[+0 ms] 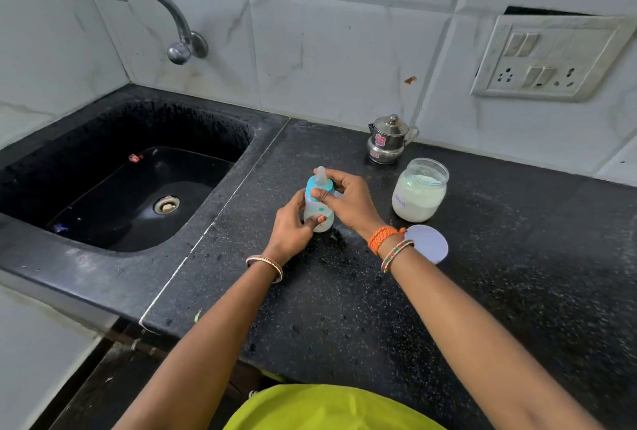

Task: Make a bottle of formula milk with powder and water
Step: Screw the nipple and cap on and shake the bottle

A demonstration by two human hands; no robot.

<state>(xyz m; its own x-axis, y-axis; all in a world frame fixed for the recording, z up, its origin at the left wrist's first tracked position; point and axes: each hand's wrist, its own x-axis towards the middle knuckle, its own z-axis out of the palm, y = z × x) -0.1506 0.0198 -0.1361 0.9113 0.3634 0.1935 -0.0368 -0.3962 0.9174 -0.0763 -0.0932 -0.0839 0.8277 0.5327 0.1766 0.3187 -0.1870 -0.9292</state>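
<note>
While both forearms reach in from the near edge, the left hand point(293, 226) steadies the lower body of the feeding bottle point(319, 204), fingers curled round it and thumb pressed on its front; the right hand point(346, 197) closes over the blue collar point(320, 186) just below the teat point(321, 175), its grip curled round that ring. The bottle stands upright on the black tabletop point(344, 292), just right of the sink point(138, 188), and holds a pale, milky content in its lower part. The step in hand is judged to be the turning of the collar, though whether tightening or loosening cannot be told from this view. A white round lid point(431, 243) lies flat beside the right wrist. Beyond it the powder jar point(418, 190) stands open, about half filled with white powder. Farthest, a small steel lidded pot point(387, 140) sits near the wall. If the collar is being closed, the next move calls for a firm seal before shaking.
</note>
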